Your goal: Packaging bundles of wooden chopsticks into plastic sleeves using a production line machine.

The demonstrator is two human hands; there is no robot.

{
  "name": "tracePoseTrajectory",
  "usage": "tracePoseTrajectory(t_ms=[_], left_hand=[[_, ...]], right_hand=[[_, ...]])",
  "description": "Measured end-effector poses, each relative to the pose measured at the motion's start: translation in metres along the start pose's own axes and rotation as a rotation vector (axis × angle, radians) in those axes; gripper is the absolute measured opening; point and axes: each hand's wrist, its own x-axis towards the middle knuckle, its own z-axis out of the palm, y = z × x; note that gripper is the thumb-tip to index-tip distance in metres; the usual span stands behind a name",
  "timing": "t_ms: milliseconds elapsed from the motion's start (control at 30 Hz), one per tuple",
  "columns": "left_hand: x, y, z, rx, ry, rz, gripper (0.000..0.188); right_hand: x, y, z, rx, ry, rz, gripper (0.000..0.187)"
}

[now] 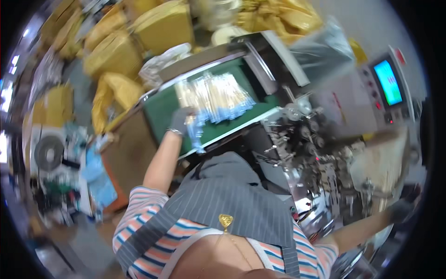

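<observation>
My left hand [182,122], in a grey glove, is closed around a few slim packets with blue ends [197,135] near the front edge of a green conveyor belt [160,118]. Beyond it lies a row of similar packets [218,95], side by side in shiny clear wrap with pale contents and blue ends. What exactly is inside cannot be made out. Far out to the right, my right hand [403,210], in a dark glove, reaches beside the machine. Its fingers are smeared and dim, so their grip does not show.
Right of the belt stands a machine with metal rollers [309,128] and a lit blue screen [388,83]. A brown board [132,149] leans at the belt's left end. Yellow wrapped bundles [162,28] are piled behind. A fan [49,152] sits far left.
</observation>
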Motion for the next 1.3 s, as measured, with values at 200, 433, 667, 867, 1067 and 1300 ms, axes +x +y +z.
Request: tracePoseTrajectory(t_ms=[200,433,667,867,1067,1300], left_hand=[[-0.050,-0.016,0.046,0.092,-0.047,0.145,0.017],[-0.039,-0.009,-0.046,0.387,0.391,0.224,0.032],[-0.129,-0.019,-0.077,-0.159,0.319,-0.145,0.020],[-0.155,-0.016,-0.101,-0.200,0.133,-0.393,0.022],[-0.201,-0.036,-0.055,-0.158,-0.339,-0.732,0.023],[-0.213,-0.101,-0.086,0.297,-0.449,-0.628,0.011]], right_hand=[[0.155,0.293,0.432,-0.342,0.209,0.505,0.032],[0.104,0.318,0.663,0.831,0.131,1.048,0.056],[-0.006,0.246,0.652,0.343,-0.333,0.850,0.048],[-0.016,0.189,0.588,0.064,0.100,0.614,0.032],[-0.044,0.187,0.616,0.141,-0.181,0.170,0.018],[-0.123,0.318,0.544,0.024,0.254,0.917,0.016]])
